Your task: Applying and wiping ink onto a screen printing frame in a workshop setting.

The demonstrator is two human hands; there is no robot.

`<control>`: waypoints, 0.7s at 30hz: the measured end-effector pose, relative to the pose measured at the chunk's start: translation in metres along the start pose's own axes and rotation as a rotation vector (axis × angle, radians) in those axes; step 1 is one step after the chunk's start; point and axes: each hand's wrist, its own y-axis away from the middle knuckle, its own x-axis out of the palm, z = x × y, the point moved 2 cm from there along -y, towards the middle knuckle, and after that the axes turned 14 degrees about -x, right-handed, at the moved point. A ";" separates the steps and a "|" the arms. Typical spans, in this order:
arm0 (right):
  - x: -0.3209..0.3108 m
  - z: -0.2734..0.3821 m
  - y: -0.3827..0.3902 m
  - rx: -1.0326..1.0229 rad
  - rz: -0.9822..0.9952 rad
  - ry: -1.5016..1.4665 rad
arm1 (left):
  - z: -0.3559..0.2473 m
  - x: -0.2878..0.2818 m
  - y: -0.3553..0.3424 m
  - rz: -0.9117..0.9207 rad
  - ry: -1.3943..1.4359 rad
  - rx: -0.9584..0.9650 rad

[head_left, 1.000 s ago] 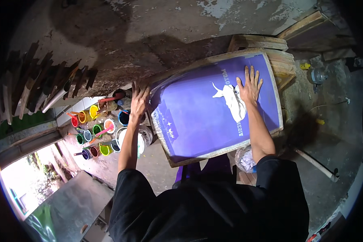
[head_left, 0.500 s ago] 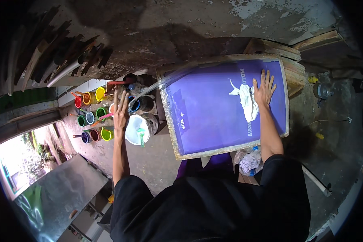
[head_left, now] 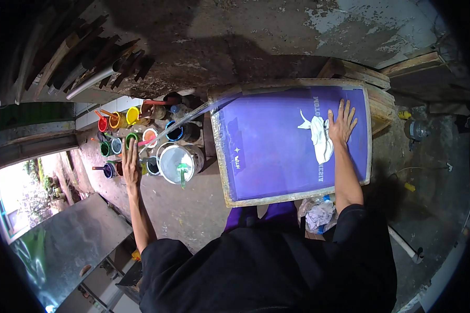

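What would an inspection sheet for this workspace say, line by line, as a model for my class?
Surface: purple panel in a worn, stained frame.
Job's things: crumpled white cloth on the panel; clear strip running from the panel's upper left toward the left grip.
Clutter: coloured pots, white bucket with a green tool, crumpled plastic.
Grips: right grip flat on the panel, fingers spread; left grip near the pots, fingers extended, hold on the strip unclear.
Cables: thin line on the floor, right; cable or hose unclear.
Surroundings: peeling wall, metallic-looking tabletop lower left.
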 end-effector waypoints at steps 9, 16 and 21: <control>-0.001 0.003 -0.005 0.012 0.015 -0.002 | 0.086 -0.044 0.081 -0.101 -0.141 -0.166; 0.003 0.003 0.004 -0.019 -0.019 0.005 | 0.081 -0.065 0.117 -0.115 -0.144 -0.283; 0.006 0.007 -0.002 -0.040 -0.035 -0.009 | 0.038 -0.053 0.111 -0.366 0.959 -0.689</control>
